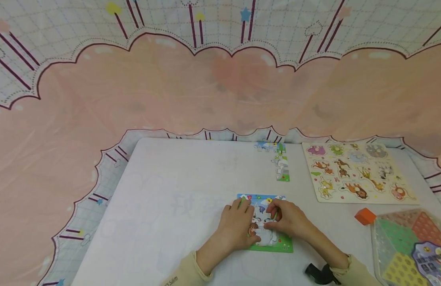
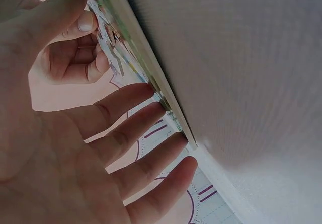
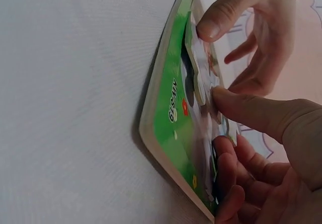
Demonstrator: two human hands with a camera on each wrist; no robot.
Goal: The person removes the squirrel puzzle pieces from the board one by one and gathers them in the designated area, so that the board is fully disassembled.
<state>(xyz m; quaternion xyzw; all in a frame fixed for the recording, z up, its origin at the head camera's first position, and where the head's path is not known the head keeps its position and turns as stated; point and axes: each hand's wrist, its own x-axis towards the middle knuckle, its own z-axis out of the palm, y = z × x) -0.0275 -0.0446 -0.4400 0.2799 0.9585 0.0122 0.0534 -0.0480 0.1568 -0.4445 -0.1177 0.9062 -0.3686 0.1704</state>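
Note:
A jigsaw puzzle board (image 1: 274,249) with a green and blue border lies on the white table. My left hand (image 1: 236,224) rests on its left side, fingers spread and fairly straight along the edge; in the right wrist view its thumb touches a raised puzzle piece (image 3: 195,58). My right hand (image 1: 289,217) is over the board's right half, thumb and curled fingers pinching puzzle pieces (image 2: 108,38) that stand tilted above the board. How many pieces are joined there I cannot tell. Part of the picture, a white animal, is hidden beneath both hands.
Loose puzzle pieces (image 1: 282,169) lie beyond the board. Farther right are an animal picture board (image 1: 314,190), an orange block (image 1: 365,216) and a clear box (image 1: 395,234) of coloured shapes. A black object (image 1: 318,274) sits by the right sleeve.

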